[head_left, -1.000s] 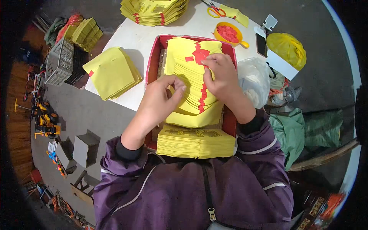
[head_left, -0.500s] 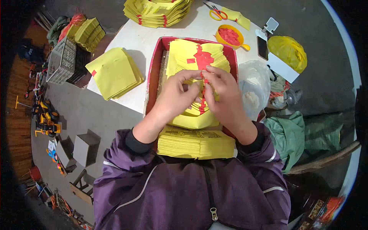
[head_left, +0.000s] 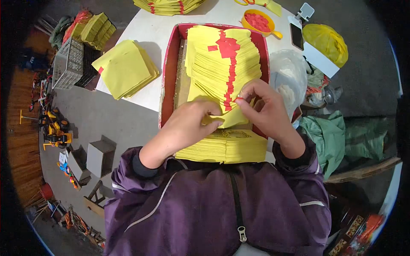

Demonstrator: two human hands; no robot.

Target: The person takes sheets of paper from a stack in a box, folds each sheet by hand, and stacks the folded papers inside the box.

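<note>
A red box (head_left: 167, 81) holds a fanned row of yellow papers (head_left: 205, 64), with small red paper pieces (head_left: 231, 81) running down its middle. My right hand (head_left: 267, 109) pinches a small red piece (head_left: 238, 99) between thumb and fingertips, over the row's lower right. At the lower left of the row is my left hand (head_left: 188, 123), thumb and fingers apart around the near edge of a yellow sheet; whether it grips the sheet is unclear. Nearest my body lies a thick stack of yellow papers (head_left: 205, 149) with printed tops.
On the white table (head_left: 149, 25) are a yellow stack (head_left: 126, 70) at left, more yellow bundles (head_left: 171, 6) at the back, an orange bowl (head_left: 257, 22) of red pieces, a phone (head_left: 296, 36) and a clear plastic bag (head_left: 288, 77). Green sacks (head_left: 326, 136) lie at right.
My hands have moved apart and nearer my body, down the row. The red piece shows in my right fingertips. The view has shifted, so the box appears higher.
</note>
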